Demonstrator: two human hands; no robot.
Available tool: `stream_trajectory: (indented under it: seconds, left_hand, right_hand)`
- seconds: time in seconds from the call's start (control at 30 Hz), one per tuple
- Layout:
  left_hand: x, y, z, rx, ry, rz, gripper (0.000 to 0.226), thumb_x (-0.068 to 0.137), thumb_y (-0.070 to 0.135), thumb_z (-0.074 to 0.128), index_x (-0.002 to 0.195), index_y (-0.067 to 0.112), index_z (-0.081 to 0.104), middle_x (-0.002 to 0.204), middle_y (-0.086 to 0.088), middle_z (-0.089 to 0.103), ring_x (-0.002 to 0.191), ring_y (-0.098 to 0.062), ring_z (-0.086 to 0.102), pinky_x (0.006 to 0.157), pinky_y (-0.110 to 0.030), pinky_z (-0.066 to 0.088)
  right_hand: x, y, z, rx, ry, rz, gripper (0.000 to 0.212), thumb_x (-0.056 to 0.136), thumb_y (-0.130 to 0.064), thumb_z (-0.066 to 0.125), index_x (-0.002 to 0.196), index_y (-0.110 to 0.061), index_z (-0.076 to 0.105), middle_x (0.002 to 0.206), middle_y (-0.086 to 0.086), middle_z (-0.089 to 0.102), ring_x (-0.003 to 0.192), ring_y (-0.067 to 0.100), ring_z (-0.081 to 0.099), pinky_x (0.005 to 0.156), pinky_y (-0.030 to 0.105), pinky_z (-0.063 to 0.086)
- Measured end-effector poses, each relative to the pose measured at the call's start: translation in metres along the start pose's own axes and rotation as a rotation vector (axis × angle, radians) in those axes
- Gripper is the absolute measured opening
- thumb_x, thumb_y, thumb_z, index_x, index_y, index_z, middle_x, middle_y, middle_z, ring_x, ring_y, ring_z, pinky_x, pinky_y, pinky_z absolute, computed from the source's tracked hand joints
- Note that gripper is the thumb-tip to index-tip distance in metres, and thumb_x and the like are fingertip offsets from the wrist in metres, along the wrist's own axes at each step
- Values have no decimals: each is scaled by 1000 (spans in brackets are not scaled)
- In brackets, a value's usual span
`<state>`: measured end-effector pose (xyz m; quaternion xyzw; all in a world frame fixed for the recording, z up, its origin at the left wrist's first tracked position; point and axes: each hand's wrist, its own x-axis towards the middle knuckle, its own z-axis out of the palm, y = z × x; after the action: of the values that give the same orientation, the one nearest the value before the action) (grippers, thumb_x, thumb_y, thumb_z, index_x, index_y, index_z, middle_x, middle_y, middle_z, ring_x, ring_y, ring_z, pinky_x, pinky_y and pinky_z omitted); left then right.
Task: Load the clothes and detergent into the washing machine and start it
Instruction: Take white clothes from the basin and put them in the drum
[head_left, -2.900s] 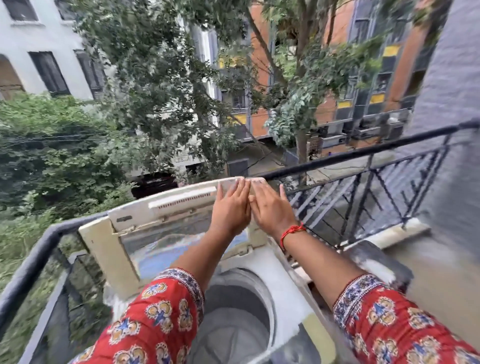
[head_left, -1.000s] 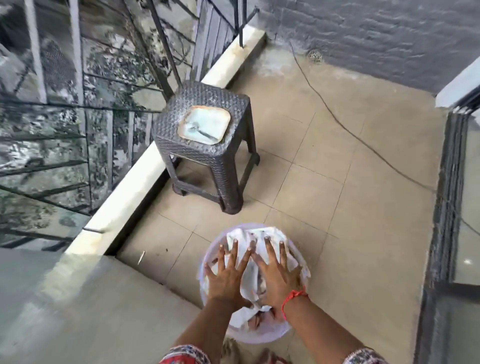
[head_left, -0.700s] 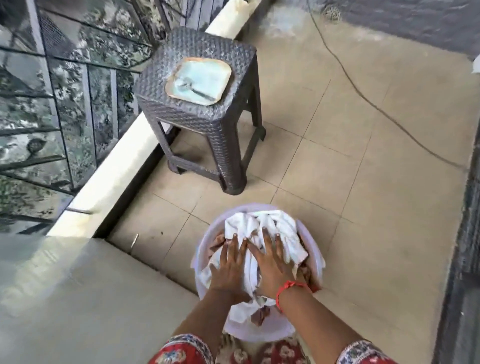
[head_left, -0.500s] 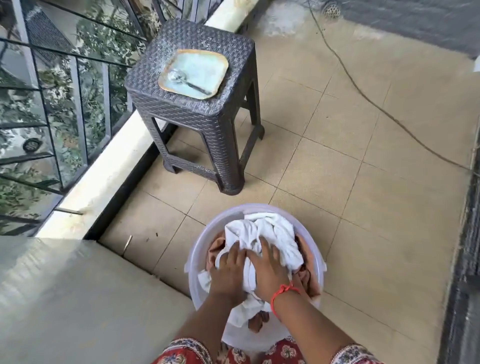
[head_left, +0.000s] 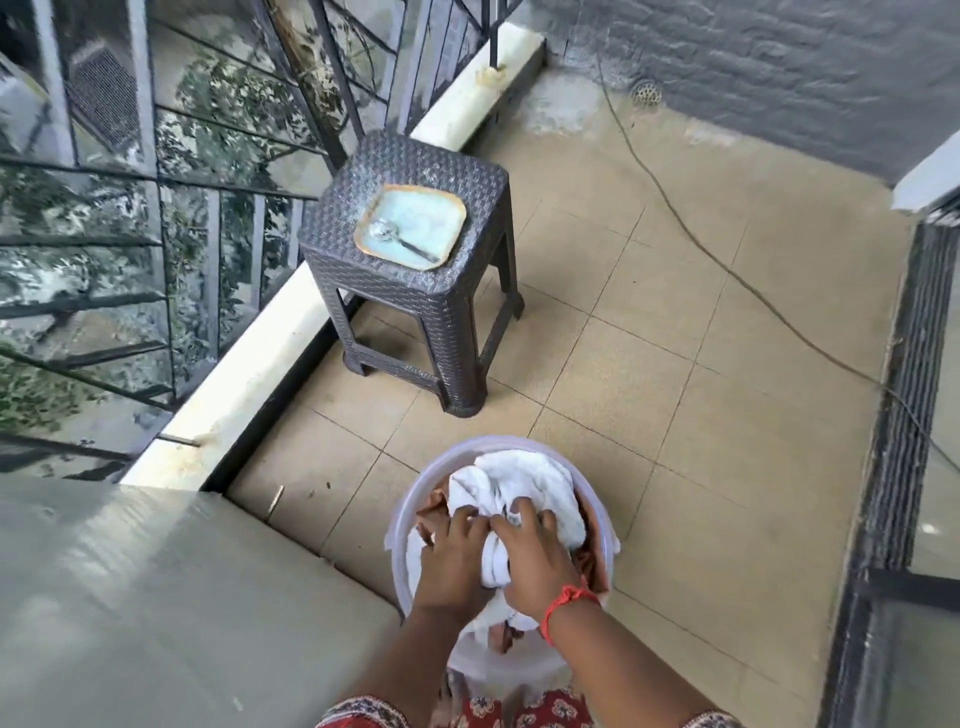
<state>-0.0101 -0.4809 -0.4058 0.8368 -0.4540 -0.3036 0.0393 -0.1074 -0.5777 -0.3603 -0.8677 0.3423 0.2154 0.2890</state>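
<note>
Over pale round plastic tub (head_left: 410, 499), left hand (head_left: 451, 558) and right hand (head_left: 532, 558), flat-fingered before, had clenched bunched white cloth (head_left: 524, 480), brown garments (head_left: 434, 512) beneath.

Views: one, worn on the person's head.
Facing: steeply down at the tiled floor (head_left: 649, 322), slightly forward.
Landmark: the woven stool (head_left: 415, 228), upper middle of frame.
Nearest to the lens: the tub (head_left: 415, 499), on the camera's side of the stool, at the bottom edge.
Left of the stool: railing (head_left: 156, 208).
Beyond the stool: grey wall (head_left: 753, 67).
Shared parts: none, single view.
</note>
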Motion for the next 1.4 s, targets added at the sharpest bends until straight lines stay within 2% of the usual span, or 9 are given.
stream_trajectory:
  seconds: [0.17, 0.23, 0.37, 0.5, 0.8, 0.93, 1.1, 1.27, 1.4]
  left_hand:
    - [-36, 24, -65, 17, 44, -14, 55, 72, 57, 55, 119, 29, 47, 124, 5, 44, 115, -23, 47, 70, -40, 54]
    - [-51, 34, -92, 20, 66, -12, 53, 73, 58, 53, 118, 31, 46, 123, 7, 44, 116, -21, 47, 75, -40, 53]
    - [-82, 55, -153, 14, 64, 16, 59, 74, 49, 60, 126, 30, 40, 136, 7, 35, 127, -21, 37, 86, -39, 47]
    - [-118, 77, -217, -9, 131, 13, 60, 73, 50, 59, 126, 30, 39, 134, 7, 35, 120, -21, 40, 86, -39, 46]
    - [-178, 107, -331, -82, 364, 63, 67, 62, 61, 51, 120, 29, 45, 127, 1, 43, 111, -26, 45, 85, -45, 47]
    - [-212, 102, -371, -149, 504, 50, 67, 58, 59, 52, 117, 27, 48, 125, -1, 44, 110, -28, 48, 85, -45, 48]
    - [-270, 80, -407, -148, 679, -60, 68, 55, 57, 53, 117, 31, 48, 123, 1, 45, 106, -27, 49, 83, -44, 49]
    - [-344, 42, -428, -146, 839, -208, 66, 56, 59, 55, 116, 32, 47, 122, 3, 45, 104, -26, 50, 79, -43, 51]
    - [-406, 13, -442, -185, 948, -335, 62, 58, 57, 55, 114, 31, 46, 119, 4, 46, 100, -27, 49, 77, -44, 50]
  right_hand:
    - [-49, -33, -64, 6, 39, -12, 68, 77, -6, 59, 135, -34, 38, 138, -2, 23, 124, 28, 30, 92, 36, 50]
    - [-68, -46, -88, 0, 68, -13, 66, 78, -7, 58, 134, -36, 38, 138, -3, 23, 124, 26, 31, 93, 35, 48]
    - [-105, -73, -139, -19, 101, -31, 70, 75, -11, 60, 135, -37, 36, 140, -5, 22, 122, 25, 33, 91, 36, 48]
    - [-142, -100, -190, -17, 164, -78, 69, 72, -8, 57, 132, -37, 39, 135, -3, 27, 115, 26, 36, 93, 36, 46]
    - [-206, -155, -286, -45, 332, -190, 67, 70, -11, 59, 130, -36, 44, 135, -2, 29, 114, 26, 39, 96, 34, 44]
    - [-227, -189, -315, -51, 400, -301, 64, 67, -14, 62, 126, -35, 48, 133, 1, 30, 114, 28, 41, 93, 37, 46]
    - [-249, -248, -333, -103, 449, -511, 60, 61, -15, 62, 116, -34, 50, 124, 0, 34, 110, 29, 46, 92, 39, 48]
    - [-278, -322, -329, -183, 438, -707, 55, 63, -16, 60, 113, -35, 47, 121, -2, 32, 109, 28, 45, 89, 41, 49]
    - [-301, -386, -318, -215, 374, -862, 55, 67, -12, 55, 117, -34, 46, 124, -1, 31, 111, 27, 42, 90, 36, 46]
